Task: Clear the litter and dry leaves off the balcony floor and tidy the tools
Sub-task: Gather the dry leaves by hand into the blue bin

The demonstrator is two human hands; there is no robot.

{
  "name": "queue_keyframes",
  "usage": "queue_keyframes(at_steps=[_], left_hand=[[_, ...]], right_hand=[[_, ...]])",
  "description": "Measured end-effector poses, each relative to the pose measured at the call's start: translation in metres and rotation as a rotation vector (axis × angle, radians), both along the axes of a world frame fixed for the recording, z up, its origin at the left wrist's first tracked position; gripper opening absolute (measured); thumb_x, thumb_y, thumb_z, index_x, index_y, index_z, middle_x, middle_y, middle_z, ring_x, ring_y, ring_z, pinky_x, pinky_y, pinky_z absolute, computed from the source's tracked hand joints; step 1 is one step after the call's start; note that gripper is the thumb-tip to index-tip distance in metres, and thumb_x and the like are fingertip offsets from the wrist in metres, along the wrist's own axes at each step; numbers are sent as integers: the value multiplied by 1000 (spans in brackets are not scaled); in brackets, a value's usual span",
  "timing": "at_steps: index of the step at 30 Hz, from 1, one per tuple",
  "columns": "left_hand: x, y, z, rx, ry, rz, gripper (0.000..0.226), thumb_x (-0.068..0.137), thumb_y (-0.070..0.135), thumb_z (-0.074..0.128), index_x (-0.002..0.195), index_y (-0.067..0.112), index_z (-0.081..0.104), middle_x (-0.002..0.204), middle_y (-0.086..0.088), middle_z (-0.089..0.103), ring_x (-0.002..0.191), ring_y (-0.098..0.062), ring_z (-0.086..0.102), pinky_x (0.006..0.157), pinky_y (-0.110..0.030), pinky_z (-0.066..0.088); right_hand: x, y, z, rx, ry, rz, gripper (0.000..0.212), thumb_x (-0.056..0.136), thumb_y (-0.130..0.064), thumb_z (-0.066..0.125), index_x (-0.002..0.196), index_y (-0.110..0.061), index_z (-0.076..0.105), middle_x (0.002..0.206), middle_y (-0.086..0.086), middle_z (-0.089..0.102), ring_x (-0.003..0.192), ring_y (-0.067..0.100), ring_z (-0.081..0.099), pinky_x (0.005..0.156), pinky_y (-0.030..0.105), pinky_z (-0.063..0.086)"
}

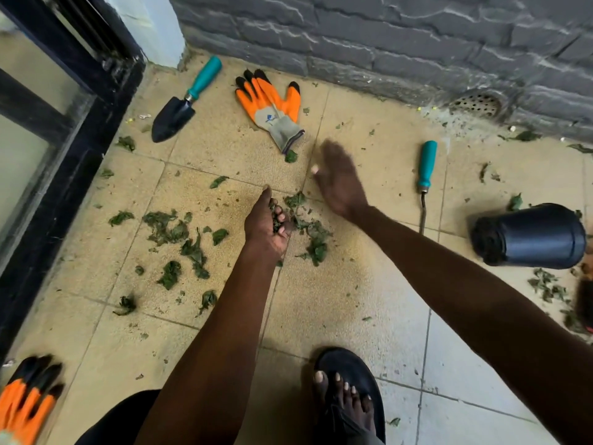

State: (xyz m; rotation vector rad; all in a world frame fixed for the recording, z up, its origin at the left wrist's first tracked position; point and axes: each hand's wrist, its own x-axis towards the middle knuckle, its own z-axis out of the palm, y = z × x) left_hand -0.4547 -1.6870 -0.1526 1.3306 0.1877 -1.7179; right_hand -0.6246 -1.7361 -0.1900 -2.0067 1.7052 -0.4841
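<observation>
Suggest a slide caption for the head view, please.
Left hand clutches dry leaves; right hand sweeps beside an orange glove.

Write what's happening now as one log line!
left hand: holds dry green leaf bits | right hand: open, blurred, above beige tiled floor | more leaves scattered

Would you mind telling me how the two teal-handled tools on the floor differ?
The trowel ends in a broad black scoop; the other tool has only a thin dark shaft, its tip not clear. The trowel lies slanted near the door frame, left of the orange glove; the thin tool lies nearly straight, right of the right hand and near the tipped black pot. Both have teal handles and lie untouched on the tiles.
</observation>
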Motion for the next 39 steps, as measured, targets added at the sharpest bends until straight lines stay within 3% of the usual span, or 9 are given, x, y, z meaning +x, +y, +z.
queue_keyframes(at_steps=[4, 8, 13, 17, 20, 28, 32, 37, 39], left_hand=[[6, -1, -2, 16, -4, 0, 36, 95, 38, 60, 68, 19, 47, 49, 6, 42, 34, -7, 35, 31, -15, 21], [11, 2, -3, 12, -1, -3, 36, 96, 39, 59, 68, 19, 48, 49, 6, 43, 34, -7, 36, 30, -15, 23], [27, 11, -3, 26, -4, 47, 38, 96, 41, 59, 67, 19, 47, 49, 6, 43, 34, -7, 37, 31, -15, 22], [41, 22, -6, 31, 3, 91, 39, 98, 39, 56, 66, 19, 46, 46, 6, 43, 32, -6, 37, 30, -14, 22], [50, 33, -2, 41, -17, 128, 39, 98, 39, 56, 65, 19, 45, 44, 6, 42, 31, -6, 36, 30, -14, 21], [69, 57, 4, 43, 6, 221, 39, 99, 40, 54, 67, 19, 46, 43, 7, 43, 31, -6, 36, 31, -14, 21], [70, 70, 12, 42, -23, 216, 34, 99, 38, 54, 70, 20, 46, 43, 7, 42, 31, -6, 35, 32, -14, 19], [85, 83, 18, 40, -64, 221, 36, 97, 40, 56, 68, 22, 45, 43, 9, 42, 32, -5, 35, 34, -14, 18], [92, 87, 18, 48, -58, 240, 36, 98, 39, 56, 68, 21, 46, 43, 8, 43, 32, -6, 35, 34, -14, 19]], right_hand=[[-35, -69, 0, 165, -8, -479, 79, 100, -59, 20, 155, -4, 6, 163, 15, 0, 150, 30, -1, 122, 48, 4], [-29, -99, 1, 192, 41, -176, 79, 93, -63, 19, 141, -2, 33, 145, 20, 38, 132, 34, 36, 111, 52, 30], [20, -53, -16, 126, 158, 176, 64, 103, -51, 20, 155, -13, 17, 162, 11, 12, 150, 27, 7, 122, 44, 8], [56, -2, -11, 118, 159, 376, 73, 97, -60, 5, 156, -18, 14, 163, 6, 8, 151, 23, 0, 122, 40, 2], [70, 39, 2, 179, 73, 470, 62, 102, -51, 17, 155, -20, 18, 163, 2, 11, 150, 17, 3, 123, 39, 7], [54, 152, 6, 134, -237, -648, 74, 98, -53, 16, 154, -4, 17, 162, 13, 15, 150, 25, 8, 122, 38, 1], [95, 163, -3, 199, -141, -480, 76, 99, -56, 13, 155, -7, 4, 163, 12, 4, 151, 25, -2, 122, 44, 0], [133, 145, 2, 158, -204, -14, 71, 100, -57, 12, 155, -11, 15, 163, 9, 13, 150, 24, 4, 122, 47, 7], [122, 134, 1, 71, -161, -66, 68, 102, -53, 14, 156, -12, 7, 164, 8, 5, 151, 23, 1, 122, 41, 0]])
